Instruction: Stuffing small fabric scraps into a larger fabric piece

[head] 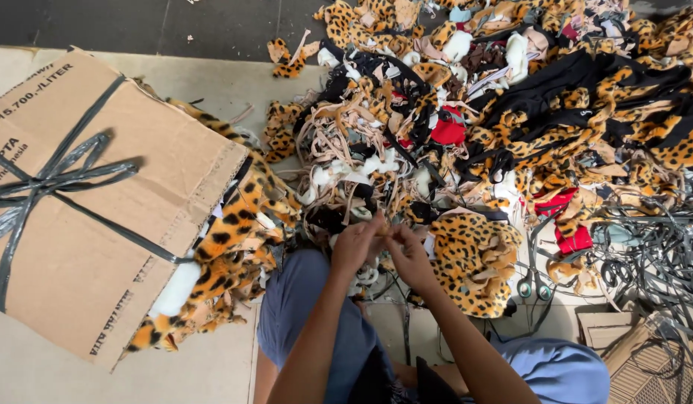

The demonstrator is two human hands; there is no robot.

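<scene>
Pinching beige strip (382, 229) | left hand (355, 243), right hand (408, 254) fingers clamped | scraps (466, 112) crowding | box (92, 202) left

1. The person's forearms are bare, with no sleeves reaching down to the wrists.
2. The left hand (355, 243) and the right hand (408, 256) wear no gloves; no rings, watch or bracelets can be made out.
3. The legs are covered in plain blue-grey trousers (301, 307) of a soft, matte cloth, with no visible pattern.
4. A dark, nearly black garment (395, 378) shows at the lower edge between the arms.
</scene>
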